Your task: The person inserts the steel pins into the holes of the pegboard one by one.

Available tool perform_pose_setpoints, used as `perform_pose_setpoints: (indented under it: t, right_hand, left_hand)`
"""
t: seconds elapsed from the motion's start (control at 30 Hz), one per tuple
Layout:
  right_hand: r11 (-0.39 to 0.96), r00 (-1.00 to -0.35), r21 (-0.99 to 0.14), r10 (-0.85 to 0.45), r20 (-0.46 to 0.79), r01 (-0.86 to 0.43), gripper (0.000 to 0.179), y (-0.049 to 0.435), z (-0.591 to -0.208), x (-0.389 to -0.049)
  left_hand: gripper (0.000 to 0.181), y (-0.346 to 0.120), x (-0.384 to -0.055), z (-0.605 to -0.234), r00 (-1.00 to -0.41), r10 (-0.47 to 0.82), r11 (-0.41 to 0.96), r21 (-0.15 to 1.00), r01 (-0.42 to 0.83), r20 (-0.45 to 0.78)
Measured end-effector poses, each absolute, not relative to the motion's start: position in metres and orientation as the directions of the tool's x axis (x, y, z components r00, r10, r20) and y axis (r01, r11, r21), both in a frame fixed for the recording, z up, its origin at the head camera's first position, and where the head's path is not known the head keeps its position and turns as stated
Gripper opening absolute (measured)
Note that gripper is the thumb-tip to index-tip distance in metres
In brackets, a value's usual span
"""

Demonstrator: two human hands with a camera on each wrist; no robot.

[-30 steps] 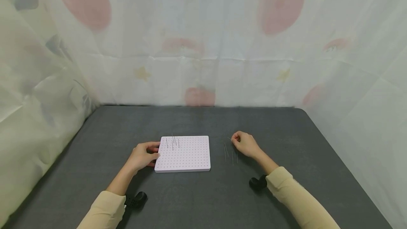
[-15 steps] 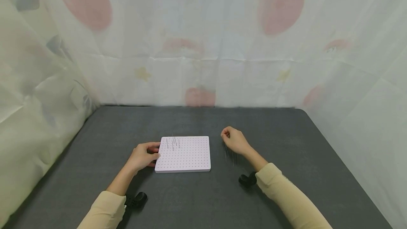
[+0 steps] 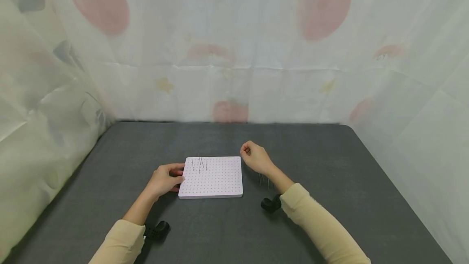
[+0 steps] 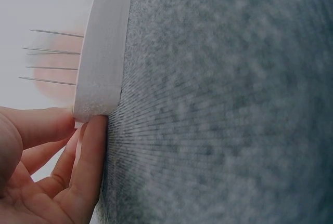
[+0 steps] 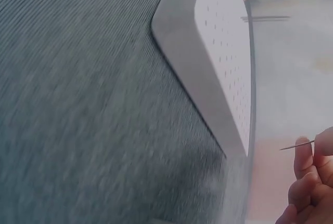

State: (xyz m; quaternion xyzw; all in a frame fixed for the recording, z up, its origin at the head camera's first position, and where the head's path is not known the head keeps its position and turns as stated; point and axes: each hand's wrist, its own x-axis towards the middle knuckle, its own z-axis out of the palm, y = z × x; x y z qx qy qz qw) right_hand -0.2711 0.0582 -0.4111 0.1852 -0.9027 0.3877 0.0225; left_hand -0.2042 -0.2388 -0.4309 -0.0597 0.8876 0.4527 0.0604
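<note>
A white pegboard [image 3: 216,186] with rows of small holes lies flat on the table. My left hand [image 3: 161,180] holds its left edge, thumb at the top edge and fingers against the side. Several thin metal needles [image 4: 52,68] stand upright in holes near the board's far left corner. My right hand [image 3: 256,160] is at the board's far right corner, raised above the table. Between thumb and index finger it pinches one needle [image 5: 297,145], whose pointed end sticks out past the fingertips.
Several loose needles [image 3: 268,185] lie on the dark grey table [image 3: 220,231] right of the board, partly hidden by the right forearm. A pale curtain [image 3: 271,52] with fruit prints hangs behind the table and along both sides.
My right hand has moved left, from above the loose needles to the board's far right corner, pinching one needle. The left hand and the board have stayed put.
</note>
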Motion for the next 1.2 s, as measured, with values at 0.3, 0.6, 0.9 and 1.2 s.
perform_pose_setpoints:
  t: [0.3, 0.6, 0.9, 1.2]
  right_hand:
    - [0.578, -0.924, -0.741, -0.352, 0.151, -0.342, 0.007, 0.038, -0.409, -0.272]
    - [0.547, -0.901, -0.736, -0.383, 0.203, -0.398, 0.005, 0.018, -0.411, -0.270]
    - [0.531, -0.900, -0.742, -0.370, 0.230, -0.408, 0.005, 0.005, -0.416, -0.272]
    - [0.531, -0.889, -0.726, -0.380, 0.255, -0.436, 0.007, -0.004, -0.420, -0.270]
  left_hand:
    - [0.050, -0.239, -0.205, -0.429, -0.987, -0.050, 0.589, 0.794, -0.151, -0.150]
    - [0.051, -0.239, -0.205, -0.431, -0.987, -0.057, 0.592, 0.791, -0.156, -0.153]
    - [0.051, -0.239, -0.204, -0.430, -0.987, -0.054, 0.593, 0.791, -0.151, -0.148]
    - [0.050, -0.237, -0.204, -0.430, -0.989, -0.049, 0.579, 0.802, -0.145, -0.143]
